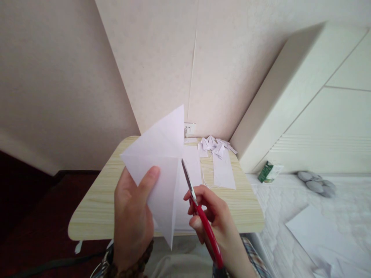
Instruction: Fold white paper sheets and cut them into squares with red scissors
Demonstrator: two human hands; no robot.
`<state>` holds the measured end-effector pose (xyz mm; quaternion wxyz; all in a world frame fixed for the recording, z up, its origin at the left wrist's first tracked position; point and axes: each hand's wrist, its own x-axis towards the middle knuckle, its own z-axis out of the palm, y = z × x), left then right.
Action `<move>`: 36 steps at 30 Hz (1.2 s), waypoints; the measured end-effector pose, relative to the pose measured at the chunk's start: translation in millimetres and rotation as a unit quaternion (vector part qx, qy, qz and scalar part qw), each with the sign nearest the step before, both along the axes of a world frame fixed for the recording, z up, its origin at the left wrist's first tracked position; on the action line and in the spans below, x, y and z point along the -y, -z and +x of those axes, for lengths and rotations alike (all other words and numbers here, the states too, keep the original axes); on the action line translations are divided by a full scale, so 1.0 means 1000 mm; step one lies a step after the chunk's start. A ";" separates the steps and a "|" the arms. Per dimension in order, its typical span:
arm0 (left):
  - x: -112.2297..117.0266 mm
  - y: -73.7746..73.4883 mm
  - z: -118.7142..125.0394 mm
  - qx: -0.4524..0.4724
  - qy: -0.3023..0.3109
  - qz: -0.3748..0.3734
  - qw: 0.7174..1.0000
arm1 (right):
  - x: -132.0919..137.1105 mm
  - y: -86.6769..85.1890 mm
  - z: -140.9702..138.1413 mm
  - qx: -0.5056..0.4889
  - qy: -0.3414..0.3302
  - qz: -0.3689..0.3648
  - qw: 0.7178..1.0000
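A folded sheet of white paper (162,143) is pinched in my left hand (135,210), thumb across its front and the other fingers hidden behind. My right hand (213,210) grips red-handled scissors (207,227), their blades pointing up and a little to the left. The blade tip is close beside the paper's right edge; whether it touches I cannot tell. The blades look closed together. Below the hands, more white paper (189,166) lies on the light wooden table (98,204), partly hidden by the held sheet.
Several folded paper pieces (213,144) and a paper strip (224,170) lie at the table's back right. A wall socket (189,127) sits behind. To the right, a green-and-white box (268,172), a grey cushion-like object (315,183) and loose sheets (321,227) rest on a mattress (272,216).
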<state>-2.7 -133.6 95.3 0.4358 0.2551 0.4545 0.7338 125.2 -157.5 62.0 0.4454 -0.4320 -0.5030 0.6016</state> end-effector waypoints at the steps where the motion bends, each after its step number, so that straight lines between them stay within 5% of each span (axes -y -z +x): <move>1: -0.001 0.000 -0.001 0.009 0.001 0.006 1.000 | 0.000 0.000 0.002 0.011 0.002 0.001 1.000; 10: -0.005 0.004 -0.010 0.037 0.017 0.042 0.998 | -0.003 0.008 0.012 0.041 0.038 0.082 0.995; 20: 0.003 -0.007 -0.001 0.037 -0.024 0.023 0.999 | 0.008 0.003 0.007 -0.057 -0.051 -0.016 0.997; 36: 0.001 -0.002 0.001 -0.016 -0.066 -0.024 0.997 | 0.009 0.005 0.000 -0.044 0.021 -0.004 0.999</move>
